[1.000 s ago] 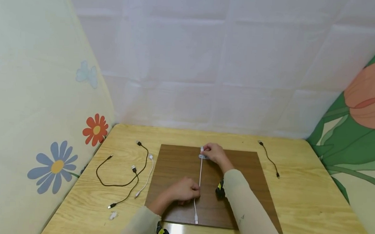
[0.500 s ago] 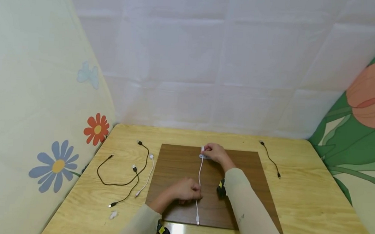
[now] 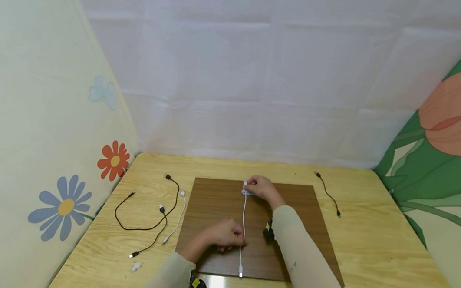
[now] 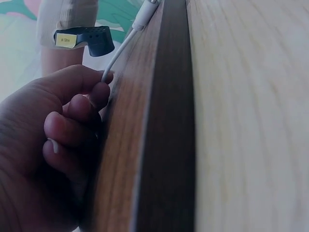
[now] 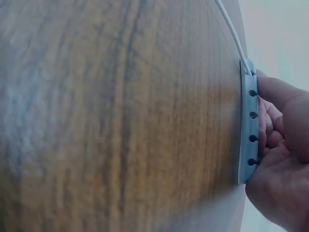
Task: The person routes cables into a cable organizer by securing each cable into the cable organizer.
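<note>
A white USB cable [image 3: 244, 212] runs front to back along a dark brown wooden board [image 3: 212, 199]. My left hand [image 3: 226, 234] pinches it between thumb and forefinger near its front end, other fingers curled, as the left wrist view confirms. The front plug [image 3: 240, 271] lies at the board's near edge. At the far edge, my right hand [image 3: 262, 188] pinches the cable's other end by a grey-blue cable clip [image 5: 248, 130] with several slots. In the right wrist view the cable enters the clip's end slot; the fingers behind the clip are partly hidden.
Left of the board lie two black cables [image 3: 144, 229] [image 3: 157, 237], a short white cable [image 3: 179, 219] and a small white scrap [image 3: 136, 266]. Another black cable [image 3: 328, 195] lies at the right. A pale cloth [image 3: 218, 74] hangs behind the table [image 3: 382, 239].
The stretch of white cable between the hands has gone from straight to slightly bowed. The left forefinger reaches a little further over it. Both hands stay in place on the cable.
</note>
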Demonstrator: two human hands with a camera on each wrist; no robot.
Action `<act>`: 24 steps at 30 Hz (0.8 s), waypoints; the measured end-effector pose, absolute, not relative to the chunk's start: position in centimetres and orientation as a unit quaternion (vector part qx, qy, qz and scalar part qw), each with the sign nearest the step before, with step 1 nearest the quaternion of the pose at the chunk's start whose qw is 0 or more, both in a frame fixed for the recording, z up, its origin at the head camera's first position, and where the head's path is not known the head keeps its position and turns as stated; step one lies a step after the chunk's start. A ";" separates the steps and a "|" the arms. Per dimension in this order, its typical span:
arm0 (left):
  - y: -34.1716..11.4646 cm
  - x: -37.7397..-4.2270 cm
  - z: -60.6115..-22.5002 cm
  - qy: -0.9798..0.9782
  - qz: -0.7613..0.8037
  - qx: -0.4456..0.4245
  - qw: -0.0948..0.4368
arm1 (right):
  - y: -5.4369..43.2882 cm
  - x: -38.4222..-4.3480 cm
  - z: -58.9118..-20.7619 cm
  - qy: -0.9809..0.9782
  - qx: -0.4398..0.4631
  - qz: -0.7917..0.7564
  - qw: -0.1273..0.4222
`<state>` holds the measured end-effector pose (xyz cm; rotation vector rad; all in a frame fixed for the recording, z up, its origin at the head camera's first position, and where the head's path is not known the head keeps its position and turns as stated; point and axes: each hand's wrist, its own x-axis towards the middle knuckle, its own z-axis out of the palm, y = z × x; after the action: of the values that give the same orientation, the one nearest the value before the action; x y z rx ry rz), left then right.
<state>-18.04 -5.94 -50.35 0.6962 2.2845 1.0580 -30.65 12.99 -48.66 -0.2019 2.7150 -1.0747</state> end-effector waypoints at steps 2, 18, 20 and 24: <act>-5.9 -18.1 -50.3 0.843 0.393 0.257 0.262 | 13.0 -30.6 -48.5 0.923 -0.071 -0.363 0.106; -6.0 -18.0 -50.3 0.846 0.386 0.256 0.266 | 13.0 -30.6 -48.8 0.927 -0.067 -0.355 0.103; -6.0 -18.1 -50.4 0.846 0.386 0.254 0.265 | 13.0 -30.6 -48.8 0.927 -0.066 -0.353 0.104; -6.0 -18.1 -50.4 0.846 0.389 0.253 0.264 | 13.0 -30.7 -48.8 0.930 -0.069 -0.346 0.100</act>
<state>-18.06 -6.01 -50.40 0.6850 2.2854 1.0505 -30.66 12.96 -48.77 -0.2043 2.7492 -1.0231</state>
